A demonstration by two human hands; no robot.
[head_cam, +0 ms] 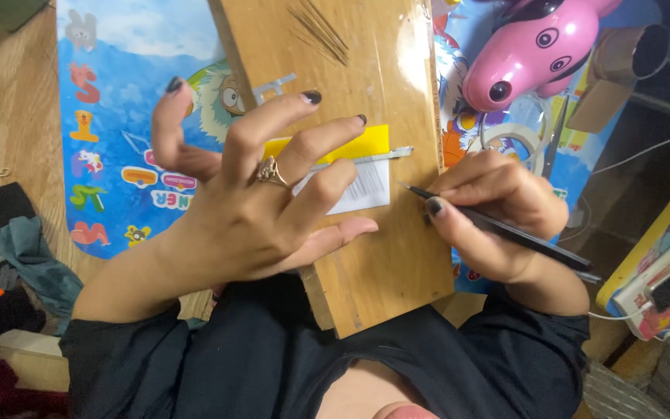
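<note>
My left hand [261, 190] lies spread over a wooden board [374, 256], its fingers pressing down a small yellow and white paper piece [371, 167] and a thin metal ruler [385, 154]. A ring sits on one finger. My right hand [494, 213] is closed on a slim black cutting tool [521, 237]. The tool's point rests on the board just right of the paper's edge. A bundle of thin dark sticks [319, 31] lies at the far end of the board.
Under the board lies a blue children's mat [118, 101] with cartoon animals. A pink toy pig [533, 46], a roll of clear tape [513, 136] and a cardboard tube [622, 62] sit at the upper right. Clothing is heaped at the left, white cables at the right.
</note>
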